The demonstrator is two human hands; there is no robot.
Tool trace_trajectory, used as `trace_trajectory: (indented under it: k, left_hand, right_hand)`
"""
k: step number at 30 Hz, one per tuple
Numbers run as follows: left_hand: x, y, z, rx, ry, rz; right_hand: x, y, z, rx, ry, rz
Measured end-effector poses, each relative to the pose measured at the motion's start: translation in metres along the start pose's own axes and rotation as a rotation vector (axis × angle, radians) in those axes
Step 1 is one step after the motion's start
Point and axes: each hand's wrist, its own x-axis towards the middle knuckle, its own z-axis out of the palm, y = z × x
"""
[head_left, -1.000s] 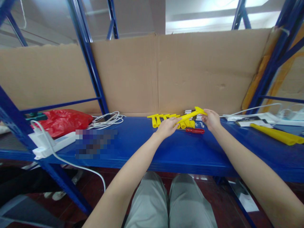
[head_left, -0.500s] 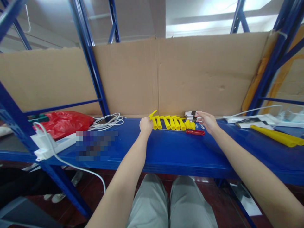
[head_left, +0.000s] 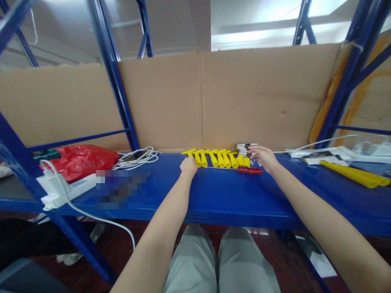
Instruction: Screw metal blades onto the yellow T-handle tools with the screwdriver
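At the left end of a row of yellow T-shaped plastic handles [head_left: 215,158], my left hand [head_left: 188,165] is closed around one yellow T-shaped handle [head_left: 189,152]. Its crosspiece shows above my fingers; the rest is hidden by the hand. My right hand [head_left: 265,157] has its fingers stretched out and parted at the right side of a small stack of white-and-black pieces [head_left: 243,149]. Whether the fingertips touch the stack is hard to make out. Smaller yellow pieces [head_left: 243,161] lie below the stack. A red-handled screwdriver [head_left: 250,171] lies in front of the row.
Leftward are a red plastic bag [head_left: 87,160], a coiled white cable [head_left: 139,158] and a white power strip [head_left: 73,189]. Long yellow tubes [head_left: 351,174] and another white power strip [head_left: 371,154] lie at right. A cardboard panel [head_left: 259,97] stands behind the blue shelf [head_left: 226,199].
The yellow handle in my left hand has gone from tilted to nearly level, in line with the row. My right hand has shifted only slightly beside the stack.
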Motion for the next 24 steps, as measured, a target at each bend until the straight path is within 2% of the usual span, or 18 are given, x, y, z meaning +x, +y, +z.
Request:
trace_trajectory:
  k: [4,11,24]
  left_hand:
    - [-0.002,0.001,-0.003,0.028,-0.054,0.018]
    - [0.004,-0.003,-0.001,-0.044,-0.023,-0.035]
    - [0.006,-0.002,0.002,-0.058,0.012,-0.011]
  right_hand:
    - [0.000,0.001,0.000,-0.011,0.004,-0.005]
    - [0.001,0.003,0.000,-0.027,-0.009,-0.005]
    - [-0.006,-0.003,0.004,-0.026,0.015,0.029]
